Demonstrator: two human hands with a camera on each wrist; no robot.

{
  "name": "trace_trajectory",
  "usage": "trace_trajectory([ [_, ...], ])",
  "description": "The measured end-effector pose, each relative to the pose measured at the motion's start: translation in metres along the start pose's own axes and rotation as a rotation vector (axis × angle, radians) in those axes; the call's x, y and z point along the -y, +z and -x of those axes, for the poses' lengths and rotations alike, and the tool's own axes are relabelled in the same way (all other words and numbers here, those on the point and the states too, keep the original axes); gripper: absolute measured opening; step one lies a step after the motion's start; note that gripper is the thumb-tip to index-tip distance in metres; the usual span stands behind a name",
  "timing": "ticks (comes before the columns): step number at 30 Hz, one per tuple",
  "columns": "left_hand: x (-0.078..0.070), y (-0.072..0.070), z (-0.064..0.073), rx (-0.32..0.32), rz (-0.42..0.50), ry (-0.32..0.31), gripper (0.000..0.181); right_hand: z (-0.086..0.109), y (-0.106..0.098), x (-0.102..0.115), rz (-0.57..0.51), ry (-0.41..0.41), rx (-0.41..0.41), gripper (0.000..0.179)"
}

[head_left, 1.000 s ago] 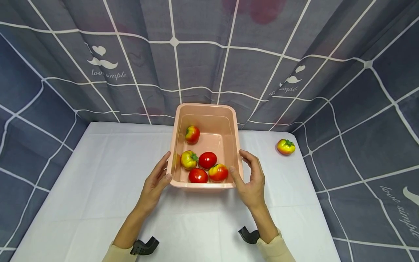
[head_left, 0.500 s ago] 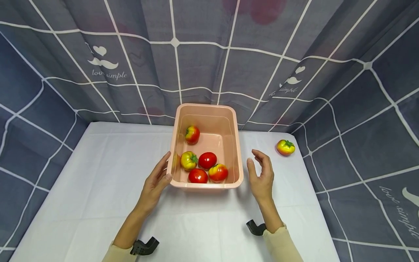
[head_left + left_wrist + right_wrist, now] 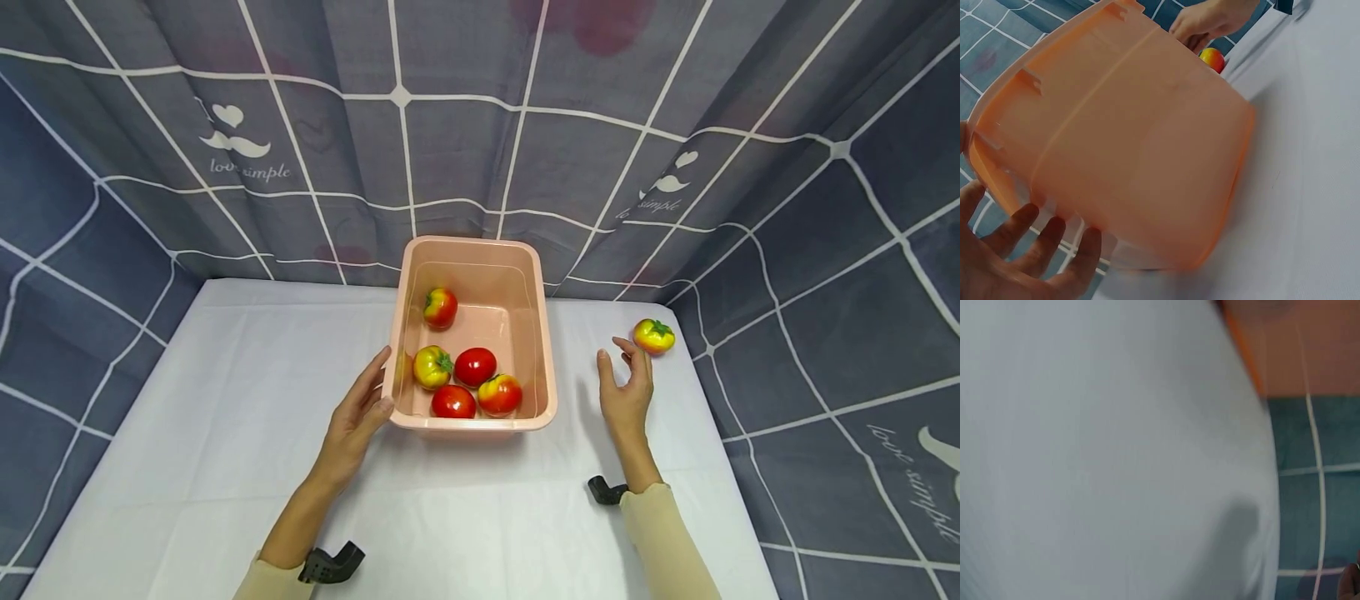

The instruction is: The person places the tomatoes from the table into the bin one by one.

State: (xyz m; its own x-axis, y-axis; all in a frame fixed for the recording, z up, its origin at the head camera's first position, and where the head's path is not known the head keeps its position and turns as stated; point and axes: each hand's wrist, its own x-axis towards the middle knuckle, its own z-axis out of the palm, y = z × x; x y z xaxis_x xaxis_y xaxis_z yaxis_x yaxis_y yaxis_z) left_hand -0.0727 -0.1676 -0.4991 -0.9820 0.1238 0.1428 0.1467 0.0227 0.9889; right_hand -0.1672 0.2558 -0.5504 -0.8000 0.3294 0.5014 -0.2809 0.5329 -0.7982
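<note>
A pale pink plastic bin stands mid-table with several tomatoes inside. Two plain red tomatoes lie near its front, among yellow-and-red ones. My left hand holds the bin's left side, thumb at the rim; in the left wrist view its fingers lie along the outer wall. On the right of the table sits a lone yellow-red tomato with a green calyx. My right hand is just in front of it, fingers loosely bent with nothing between them, fingertips right at its near left side.
A white cloth covers the table. Behind the bin and on both sides hangs a grey-blue curtain with white grid lines. The bin's far end stands close to the back curtain.
My right hand has let go of the bin's right side and moved right and away from me, up to the lone tomato. The left hand and the bin have stayed in place.
</note>
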Motion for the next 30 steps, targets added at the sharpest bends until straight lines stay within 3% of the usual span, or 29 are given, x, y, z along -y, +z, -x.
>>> trace_trajectory([
  [8,-0.001,0.001,-0.001,0.009,0.008,-0.005,0.066,-0.023,-0.011,-0.037,0.085,0.099,-0.108,0.043],
  [14,0.000,0.000,-0.001,0.003,-0.002,-0.001,0.066,-0.036,-0.015,-0.047,0.090,0.151,-0.204,0.056],
  [23,-0.001,0.000,0.001,0.000,0.001,-0.006,0.066,-0.057,-0.014,-0.056,0.133,0.322,-0.170,0.080],
  [30,-0.001,0.001,0.003,0.000,-0.015,-0.017,0.067,-0.073,-0.016,-0.066,0.175,0.419,-0.123,0.079],
])
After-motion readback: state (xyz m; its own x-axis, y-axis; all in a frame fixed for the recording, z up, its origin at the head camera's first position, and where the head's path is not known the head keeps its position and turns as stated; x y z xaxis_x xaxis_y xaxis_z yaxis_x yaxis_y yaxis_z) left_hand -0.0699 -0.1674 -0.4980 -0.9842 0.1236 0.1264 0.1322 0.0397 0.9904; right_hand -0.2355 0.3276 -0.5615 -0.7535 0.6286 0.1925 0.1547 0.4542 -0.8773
